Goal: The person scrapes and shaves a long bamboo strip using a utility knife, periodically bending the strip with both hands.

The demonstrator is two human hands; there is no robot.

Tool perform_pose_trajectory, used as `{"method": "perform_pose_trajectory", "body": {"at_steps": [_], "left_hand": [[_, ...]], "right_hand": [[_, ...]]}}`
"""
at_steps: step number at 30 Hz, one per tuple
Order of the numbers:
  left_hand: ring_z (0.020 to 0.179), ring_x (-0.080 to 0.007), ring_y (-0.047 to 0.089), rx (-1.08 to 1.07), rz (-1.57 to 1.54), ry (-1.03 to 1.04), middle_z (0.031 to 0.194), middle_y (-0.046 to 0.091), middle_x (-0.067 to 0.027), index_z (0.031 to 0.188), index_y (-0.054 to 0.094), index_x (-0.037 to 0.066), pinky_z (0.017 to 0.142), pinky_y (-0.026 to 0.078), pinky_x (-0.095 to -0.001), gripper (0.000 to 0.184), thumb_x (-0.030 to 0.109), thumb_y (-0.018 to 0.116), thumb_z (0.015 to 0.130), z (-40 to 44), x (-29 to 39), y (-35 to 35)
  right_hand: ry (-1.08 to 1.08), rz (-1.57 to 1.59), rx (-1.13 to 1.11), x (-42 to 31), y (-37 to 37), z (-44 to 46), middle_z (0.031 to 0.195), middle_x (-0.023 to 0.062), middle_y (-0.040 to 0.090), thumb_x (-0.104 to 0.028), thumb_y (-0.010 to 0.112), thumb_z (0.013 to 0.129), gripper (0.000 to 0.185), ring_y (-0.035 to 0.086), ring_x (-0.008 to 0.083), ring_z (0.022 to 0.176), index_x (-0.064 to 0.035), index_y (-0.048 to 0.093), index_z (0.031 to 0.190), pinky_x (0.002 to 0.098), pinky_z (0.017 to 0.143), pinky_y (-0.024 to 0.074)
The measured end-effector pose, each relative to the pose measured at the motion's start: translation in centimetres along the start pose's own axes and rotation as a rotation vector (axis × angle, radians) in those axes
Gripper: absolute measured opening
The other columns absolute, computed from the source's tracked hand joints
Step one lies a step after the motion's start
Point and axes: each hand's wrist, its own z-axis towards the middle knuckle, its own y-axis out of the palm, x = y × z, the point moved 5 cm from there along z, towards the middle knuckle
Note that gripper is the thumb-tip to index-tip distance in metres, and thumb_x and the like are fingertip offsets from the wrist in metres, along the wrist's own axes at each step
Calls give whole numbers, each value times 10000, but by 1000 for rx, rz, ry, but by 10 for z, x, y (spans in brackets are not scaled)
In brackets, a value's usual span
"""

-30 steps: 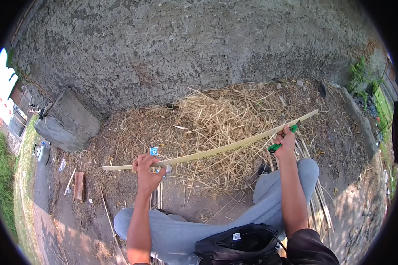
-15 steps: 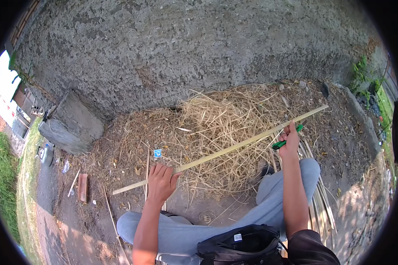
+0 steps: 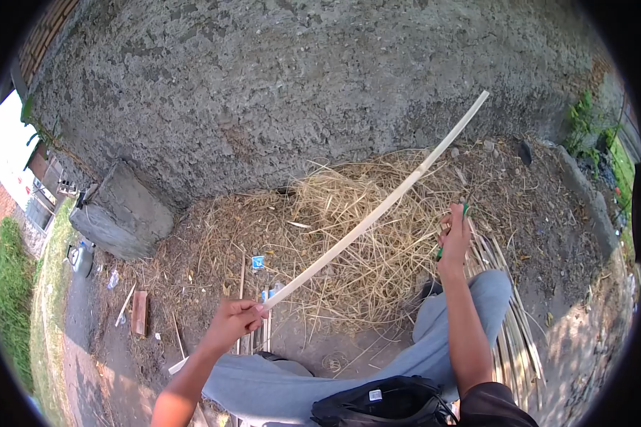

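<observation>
My left hand (image 3: pixel 236 324) is closed with thumb and fingers on a long pale bamboo strip (image 3: pixel 377 212). The strip slants up to the right, slightly bowed, and its far end rises in front of the wall; a short pale end shows below my left wrist. In my right hand (image 3: pixel 456 242) sits a green tool (image 3: pixel 466 209) that looks like a cutter knife, mostly covered by the fingers; its blade cannot be made out. That hand is apart from the strip, to its right. A heap of straw-like shavings (image 3: pixel 363 263) lies beneath the strip.
A rough grey wall (image 3: pixel 299 92) stands ahead, with a concrete block (image 3: pixel 124 213) at its left. More strips (image 3: pixel 513 334) lie by my right leg. A blue packet (image 3: pixel 258 262), a brick piece (image 3: pixel 139 313) and a black bag (image 3: pixel 384 406) are nearby.
The strip's right end has swung upward, while its left end has dropped. My left hand has moved down and left, from lying over the strip to pinching it. My right hand has come off the strip.
</observation>
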Motion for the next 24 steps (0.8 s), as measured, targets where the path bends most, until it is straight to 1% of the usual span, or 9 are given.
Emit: {"method": "perform_pose_trajectory", "body": {"at_steps": [4,6,8,12,13,14,16,17,24], "left_hand": [[479,-38,328,-114,-324,-255,614,452,19,968,613,-28,427,266,-206,288,229,495,1023,-23,3,44],[465,-42,319,-145,-426,-244,616,448,16,980,595,-12,419,257,-212,345,284,430,1048,-25,6,68],[463,-41,319,-151,-532,-280,616,434,30,980,583,10,422,251,-211,373,328,403,1054,-23,1,89],[464,-34,313,-141,-646,-327,623,404,51,969,546,51,430,246,-203,491,474,311,1052,-4,-27,125],[474,-67,371,-172,-761,-310,615,440,25,960,540,32,445,299,-235,410,429,460,1022,0,-31,129],[474,-67,371,-176,-765,-314,615,440,25,960,540,32,445,299,-235,410,429,460,1022,5,-42,135],[494,-113,434,148,41,261,602,471,-7,941,537,7,466,353,-291,334,329,625,952,14,-39,132],[540,-72,433,208,54,200,600,483,5,915,547,10,491,365,-278,204,158,687,898,11,-33,131],[540,-80,450,278,37,78,609,511,-2,930,571,20,504,377,-300,226,213,684,898,10,-34,120]], "right_hand": [[-205,-212,-242,17,22,-52,707,-26,431,-351,415,1045,391,339,55,542,-33,562,1218,248,476,299],[-391,-596,-511,17,31,-99,716,25,536,-261,421,1034,324,461,124,516,-28,578,1195,297,478,359],[-657,-625,-684,14,45,-146,798,94,646,-208,502,991,268,602,247,559,-34,598,1170,356,507,451],[-701,-698,-933,37,52,-187,940,141,692,-219,572,948,291,671,330,667,-52,586,1186,407,552,523],[-719,-719,-980,42,54,-190,952,139,693,-228,581,942,294,674,329,666,-58,583,1183,419,548,528],[-714,-725,-981,42,54,-191,952,139,693,-228,581,942,294,674,329,666,-58,583,1183,419,548,528],[-574,-860,-1105,52,56,-193,973,175,681,-215,578,942,282,668,364,696,-55,592,1174,442,579,533],[-567,-869,-1110,54,56,-192,973,175,681,-215,578,942,282,668,364,696,-55,592,1174,442,579,533],[-460,-813,-1072,60,63,-189,827,176,686,-269,579,950,325,664,377,639,-45,547,1183,457,535,514]]}}
